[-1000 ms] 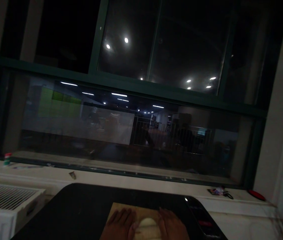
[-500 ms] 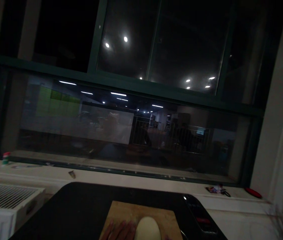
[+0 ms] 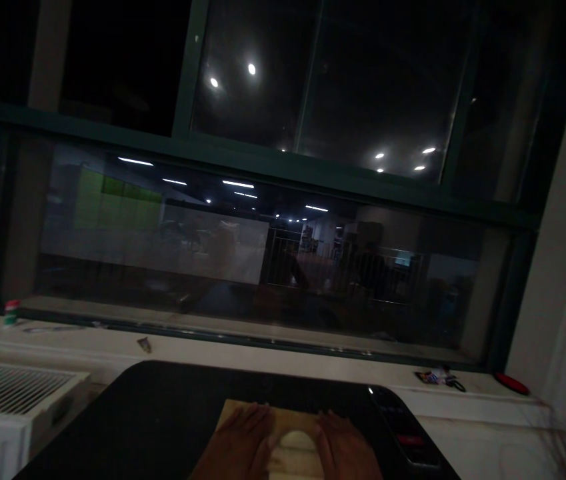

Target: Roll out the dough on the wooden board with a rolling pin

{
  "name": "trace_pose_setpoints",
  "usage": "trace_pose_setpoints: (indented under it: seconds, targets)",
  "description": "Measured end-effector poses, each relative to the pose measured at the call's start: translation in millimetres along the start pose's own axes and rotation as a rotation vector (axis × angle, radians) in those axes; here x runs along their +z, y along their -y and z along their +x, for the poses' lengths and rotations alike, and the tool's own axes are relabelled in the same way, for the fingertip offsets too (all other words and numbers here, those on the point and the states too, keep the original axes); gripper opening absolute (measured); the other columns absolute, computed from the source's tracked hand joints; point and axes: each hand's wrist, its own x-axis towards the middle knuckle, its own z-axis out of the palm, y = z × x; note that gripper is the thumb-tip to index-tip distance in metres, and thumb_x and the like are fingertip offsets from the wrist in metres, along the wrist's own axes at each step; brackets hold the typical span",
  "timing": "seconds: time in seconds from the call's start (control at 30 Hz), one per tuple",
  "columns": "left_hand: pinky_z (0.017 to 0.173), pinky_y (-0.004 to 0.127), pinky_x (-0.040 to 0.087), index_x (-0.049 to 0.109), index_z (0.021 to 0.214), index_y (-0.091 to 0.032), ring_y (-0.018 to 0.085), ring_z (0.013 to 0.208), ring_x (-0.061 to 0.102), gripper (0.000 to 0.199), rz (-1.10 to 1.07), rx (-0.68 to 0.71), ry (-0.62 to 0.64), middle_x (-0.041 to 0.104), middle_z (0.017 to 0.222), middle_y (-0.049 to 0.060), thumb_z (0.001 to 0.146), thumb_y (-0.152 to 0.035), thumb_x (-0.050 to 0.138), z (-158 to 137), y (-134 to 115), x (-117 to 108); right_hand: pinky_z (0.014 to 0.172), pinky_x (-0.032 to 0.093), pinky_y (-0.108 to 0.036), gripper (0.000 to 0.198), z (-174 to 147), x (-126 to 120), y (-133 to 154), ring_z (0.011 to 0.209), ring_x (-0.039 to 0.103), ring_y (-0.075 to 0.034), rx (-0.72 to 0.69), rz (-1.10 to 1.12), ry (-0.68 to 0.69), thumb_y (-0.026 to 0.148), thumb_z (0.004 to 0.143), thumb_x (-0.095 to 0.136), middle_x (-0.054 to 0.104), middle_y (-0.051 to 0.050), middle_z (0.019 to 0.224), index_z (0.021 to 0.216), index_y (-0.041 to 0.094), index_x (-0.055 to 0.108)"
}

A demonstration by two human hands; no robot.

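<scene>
On a light wooden board [image 3: 277, 412] at the bottom of the view lies a pale, smooth, rounded lump [image 3: 297, 440] that looks like dough. My left hand [image 3: 240, 441] rests at its left side, palm down, with fingers stretched forward over the board. Lying along the right side is my right hand [image 3: 347, 445], also palm down with its fingers stretched out. The inner edges of both hands are close to the lump; blur hides whether they press on it. The near part of the board and my wrists are cut off by the frame.
The board lies on a black tabletop [image 3: 173, 407] with a dark phone-like panel [image 3: 405, 427] at its right. Behind runs a white windowsill [image 3: 273, 363] with a red-and-green container [image 3: 11, 313], small items [image 3: 440, 379] and a red object [image 3: 511, 383]. A white radiator [image 3: 17, 393] stands left.
Both hands have moved forward over the board, one on each side of the lump. My right hand, barely visible before, now shows. Less of the lump can be seen.
</scene>
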Motion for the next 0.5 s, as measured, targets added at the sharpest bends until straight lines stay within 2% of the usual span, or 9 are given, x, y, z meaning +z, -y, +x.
trace_pose_setpoints:
  seconds: [0.1, 0.2, 0.33, 0.5]
  targets:
    - [0.110, 0.053, 0.032, 0.052, 0.136, -0.023, 0.026, 0.133, 0.041, 0.049, -0.020, -0.075, 0.014, 0.050, 0.141, 0.009, 0.103, -0.041, 0.021, 16, 0, -7, 0.093, 0.051, -0.034, 0.042, 17, -3, 0, 0.106, 0.065, -0.022, 0.049, 0.066, 0.093, 0.035, 0.098, 0.032, 0.069, -0.005, 0.114, 0.111, 0.022, 0.070]
    - [0.110, 0.056, 0.030, 0.054, 0.134, -0.020, 0.027, 0.136, 0.037, 0.047, 0.022, -0.106, 0.051, 0.049, 0.142, 0.011, 0.102, -0.039, 0.025, 24, 4, -6, 0.091, 0.052, -0.034, 0.044, 26, -3, 0, 0.104, 0.066, -0.021, 0.080, 0.093, 0.117, 0.034, 0.098, 0.029, 0.070, -0.006, 0.111, 0.110, 0.022, 0.070]
    - [0.110, 0.058, 0.028, 0.047, 0.139, -0.023, 0.028, 0.137, 0.034, 0.050, 0.047, -0.112, 0.015, 0.045, 0.145, 0.009, 0.102, -0.042, 0.021, 17, 5, 1, 0.095, 0.050, -0.037, 0.041, 19, -11, 2, 0.109, 0.063, -0.023, 0.007, 0.046, 0.098, 0.028, 0.095, 0.033, 0.067, -0.007, 0.116, 0.112, 0.020, 0.069]
    - [0.112, 0.046, 0.033, 0.039, 0.145, -0.026, 0.024, 0.135, 0.038, 0.049, 0.006, -0.013, 0.024, 0.044, 0.146, 0.006, 0.103, -0.044, 0.022, -8, -4, -6, 0.089, 0.054, -0.034, 0.035, -4, -21, 3, 0.103, 0.066, -0.024, -0.093, 0.011, 0.068, 0.025, 0.090, 0.043, 0.069, -0.006, 0.113, 0.111, 0.020, 0.070]
